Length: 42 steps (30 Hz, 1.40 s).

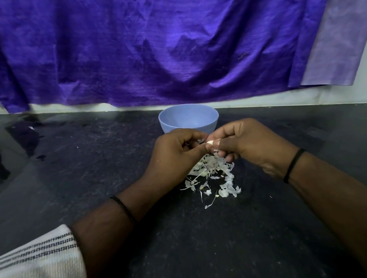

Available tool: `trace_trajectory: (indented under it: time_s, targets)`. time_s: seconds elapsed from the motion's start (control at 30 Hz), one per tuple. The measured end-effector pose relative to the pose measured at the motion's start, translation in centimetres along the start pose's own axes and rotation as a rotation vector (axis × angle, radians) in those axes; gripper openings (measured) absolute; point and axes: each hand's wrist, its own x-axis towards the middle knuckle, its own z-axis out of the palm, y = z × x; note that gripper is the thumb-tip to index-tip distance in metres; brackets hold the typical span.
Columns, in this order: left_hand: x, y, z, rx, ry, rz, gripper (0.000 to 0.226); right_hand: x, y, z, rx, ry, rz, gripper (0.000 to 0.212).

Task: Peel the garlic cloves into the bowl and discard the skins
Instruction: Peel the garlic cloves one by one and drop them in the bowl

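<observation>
Two hands meet above a dark bench (91, 170): the left hand (175, 153) and the right hand (243, 142) pinch one garlic clove (210, 143) between their fingertips. A heap of papery garlic skins (213, 176) lies directly beneath them. Just beyond the hands stands a blue bowl (188, 118), under a hanging purple cloth (157, 40).

We see a dark speckled table (210, 237) carrying a light blue bowl (188, 119) toward its far edge, with a loose heap of white garlic skins (213, 178) lying on the surface just nearer than it.
</observation>
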Motion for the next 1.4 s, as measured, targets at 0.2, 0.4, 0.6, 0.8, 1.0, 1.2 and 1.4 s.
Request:
trace_trajectory:
  time_s: [0.2, 0.4, 0.6, 0.8, 1.0, 1.2, 1.4]
  targets:
    - [0.0, 0.2, -0.2, 0.039, 0.013, -0.037, 0.01, -0.1, -0.1, 0.0, 0.057, 0.075, -0.007, 0.006]
    - [-0.1, 0.5, -0.4, 0.099, 0.055, -0.013, 0.008, -0.1, 0.4, 0.9, -0.122, 0.124, -0.076, 0.011]
    - [-0.1, 0.7, -0.3, 0.374, 0.044, 0.238, 0.011, 0.0, 0.5, 1.3, -0.374, 0.202, -0.195, 0.015]
    - [-0.1, 0.9, 0.1, 0.389, 0.078, 0.245, 0.019, -0.1, 0.3, 1.2, -0.401, 0.188, -0.22, 0.017]
    - [-0.4, 1.4, 0.2, 0.218, 0.074, 0.049, 0.014, 0.1, 0.6, 1.0, -0.406, 0.135, -0.21, 0.014]
    - [-0.3, 1.4, 0.0, 0.182, -0.018, -0.044, 0.014, 0.3, 0.5, 0.6, -0.465, 0.056, -0.163, 0.015]
    - [-0.2, 0.9, -0.7, 0.331, -0.122, 0.079, 0.009, 0.1, 0.3, 1.5, -0.647, -0.056, -0.145, 0.023]
